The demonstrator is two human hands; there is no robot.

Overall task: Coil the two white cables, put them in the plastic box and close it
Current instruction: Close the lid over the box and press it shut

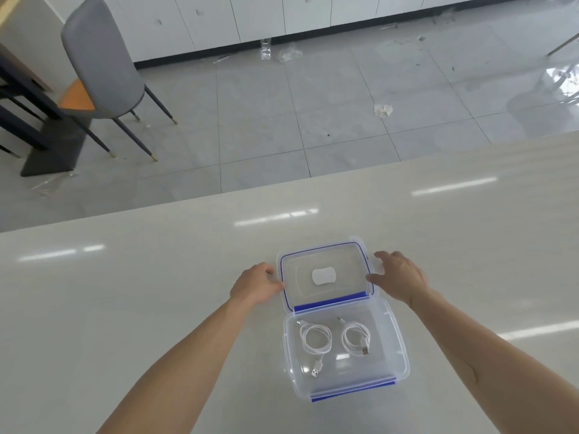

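**LID OPEN**
Left cable [315, 338], right cable [355, 338] coiled inside plastic box [404, 355] on counter [156, 292]. Lid [326, 255], judged light and flexible, lies back at 12 o'clock: left hand [257, 283] pinches its 9 o'clock edge, right hand [401, 277] spread at 3 o'clock.

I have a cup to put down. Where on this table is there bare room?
The table is bare left of the left hand, right of the right hand, and between the lid and the far edge. The middle is crowded: both hands flank the lid, and the box holds two cables.
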